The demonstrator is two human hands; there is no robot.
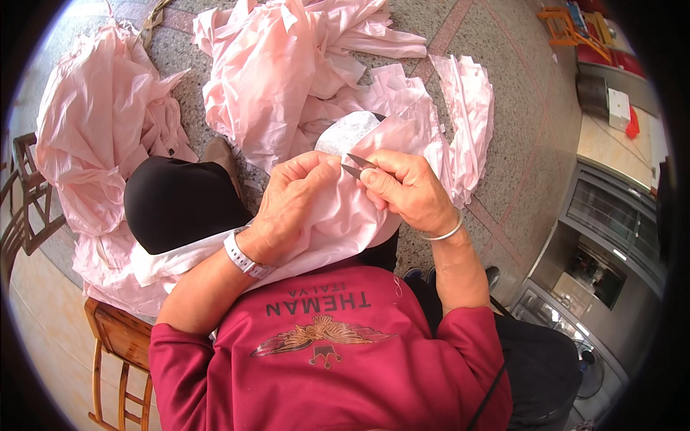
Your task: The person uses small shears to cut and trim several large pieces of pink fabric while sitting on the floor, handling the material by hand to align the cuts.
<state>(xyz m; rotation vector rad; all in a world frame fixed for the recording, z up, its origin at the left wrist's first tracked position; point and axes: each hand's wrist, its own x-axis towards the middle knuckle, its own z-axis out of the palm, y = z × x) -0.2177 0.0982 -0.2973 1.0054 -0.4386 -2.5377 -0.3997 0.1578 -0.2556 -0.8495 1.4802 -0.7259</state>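
Observation:
Pink fabric [345, 215] lies across my lap, with a white piece of cloth [347, 132] beside it near my knee. My left hand [302, 188] pinches the fabric between thumb and fingers; a white watch is on that wrist. In my right hand [404, 186] is a small pair of thread snips [358, 166], its two dark blades parted and pointing at the fingertips of my left hand. Part of the snips is hidden inside the right hand, which has a light bracelet at the wrist. The blade tips are close to the pinched fabric; whether they touch it I cannot tell.
Large heaps of pink fabric [264, 81] lie on the speckled floor ahead, with another heap [102, 124] at the left. A wooden chair [121, 328] stands at lower left. Metal and glass cabinets [609, 215] line the right side. Dark-clothed legs [539, 366] show at lower right.

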